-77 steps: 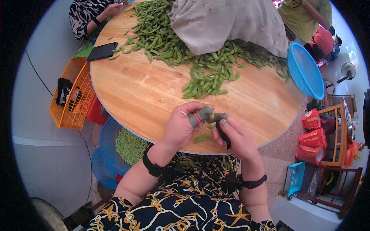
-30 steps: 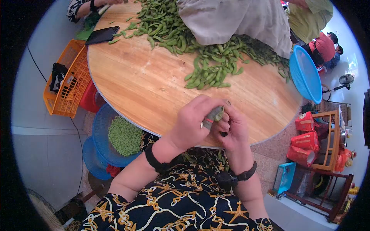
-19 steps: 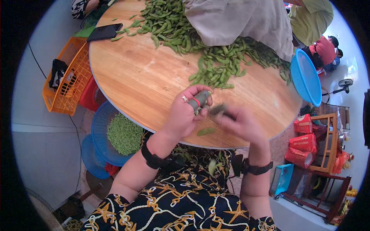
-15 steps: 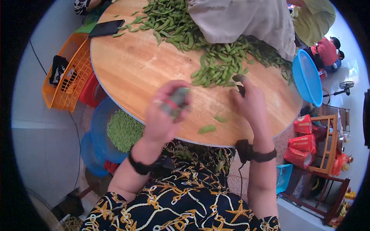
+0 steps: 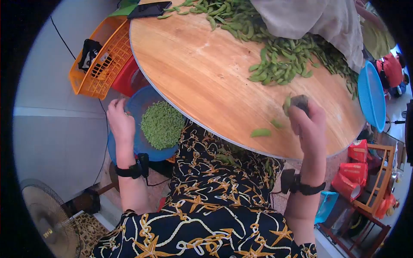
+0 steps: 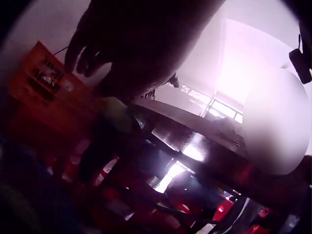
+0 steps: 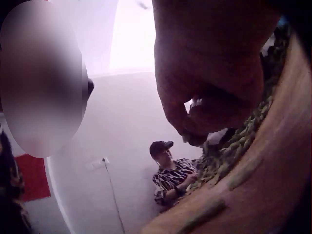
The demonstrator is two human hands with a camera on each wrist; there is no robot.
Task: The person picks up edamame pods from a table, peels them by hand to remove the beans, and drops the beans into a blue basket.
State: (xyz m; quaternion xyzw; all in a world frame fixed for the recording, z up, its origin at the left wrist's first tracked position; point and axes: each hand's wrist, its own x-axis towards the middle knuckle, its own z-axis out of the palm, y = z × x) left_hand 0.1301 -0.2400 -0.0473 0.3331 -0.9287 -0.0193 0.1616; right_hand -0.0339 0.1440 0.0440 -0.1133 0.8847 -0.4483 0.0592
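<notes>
In the head view my left hand (image 5: 120,121) hangs over the left side of a blue plastic basket (image 5: 144,95). Its fingers are loosely bent and no thing shows in them. Shelled green soybeans (image 5: 162,125) lie heaped in that basket. My right hand (image 5: 309,124), a dark grey cover on one digit, is over the round wooden table (image 5: 193,73). It pinches a green soybean pod (image 5: 287,105) between bent fingers and thumb. Two loose pods (image 5: 260,132) lie beside it. The right wrist view shows the hand (image 7: 209,92) dark, its fingertips together.
A large pile of soybean pods (image 5: 279,60) lies at the back, partly under a grey cloth (image 5: 316,19). A light blue basket (image 5: 372,96) leans at the table's right edge. Left of the table are an orange crate (image 5: 103,64) and a phone (image 5: 149,9). A fan (image 5: 49,219) stands lower left.
The hands have parted. My left hand has moved from the table out over the blue basket. My right hand went to the pod pile and has come back with a pod. The head view has shifted.
</notes>
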